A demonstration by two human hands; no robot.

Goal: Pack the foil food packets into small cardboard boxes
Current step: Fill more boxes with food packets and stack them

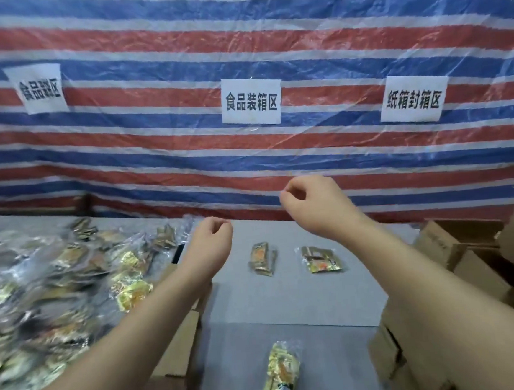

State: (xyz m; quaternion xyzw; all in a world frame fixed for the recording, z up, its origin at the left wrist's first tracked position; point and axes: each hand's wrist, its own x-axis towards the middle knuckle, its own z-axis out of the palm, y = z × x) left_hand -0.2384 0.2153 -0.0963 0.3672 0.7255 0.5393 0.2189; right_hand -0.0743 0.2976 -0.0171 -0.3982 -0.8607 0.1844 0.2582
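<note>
Three gold foil packets lie apart on the grey table (304,302): one (262,258) at the middle, one (320,258) to its right, one (283,374) near the front edge. A big heap of foil packets (57,287) in clear wrap covers the left side. My left hand (213,238) is raised above the table beside the heap, fingers curled, holding nothing. My right hand (308,200) is higher, over the back of the table, with thumb and fingers curled together on nothing. A small cardboard box (181,339) sits under my left forearm.
Brown cardboard boxes (456,240) stand stacked along the right side, one (392,362) under my right forearm. A red, blue and white striped tarp (237,42) closes off the back, with three paper signs (251,101) taped to it.
</note>
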